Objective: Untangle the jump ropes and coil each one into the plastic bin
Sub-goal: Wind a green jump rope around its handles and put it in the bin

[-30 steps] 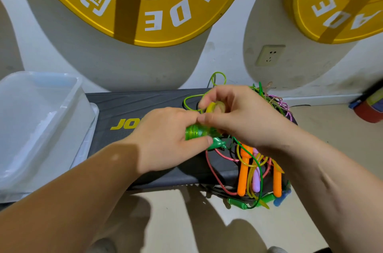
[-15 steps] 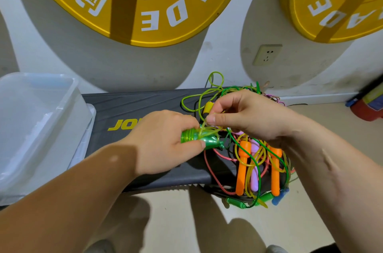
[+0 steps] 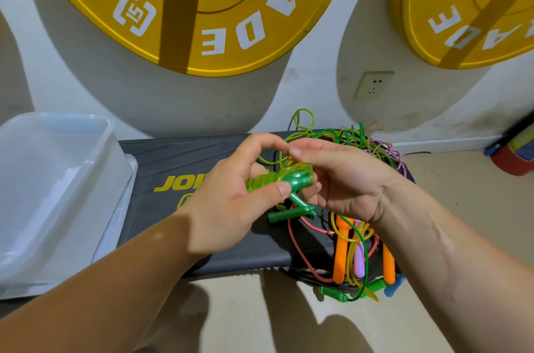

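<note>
My left hand (image 3: 231, 202) grips a green jump-rope handle (image 3: 289, 182) wound with its light green cord. My right hand (image 3: 341, 179) curls round the same bundle from the right, fingertips pinching the cord near the top. A second green handle (image 3: 284, 215) sticks out just below. The tangled pile of jump ropes (image 3: 355, 243), with orange, purple, green and blue handles and red, yellow and green cords, lies on the right end of the black bench (image 3: 187, 156). The clear plastic bin (image 3: 55, 179) stands at the left, nothing visible inside.
Two large yellow weight plates (image 3: 202, 5) lean on the white wall behind the bench. A wall socket (image 3: 372, 85) sits between them. A red and blue object (image 3: 514, 156) lies on the floor at far right. Beige floor (image 3: 260, 309) runs below the bench.
My left hand turned palm-up and lifted the green handle. My right hand swung round over it, laying more green cord on the bundle. The camera moved closer.
</note>
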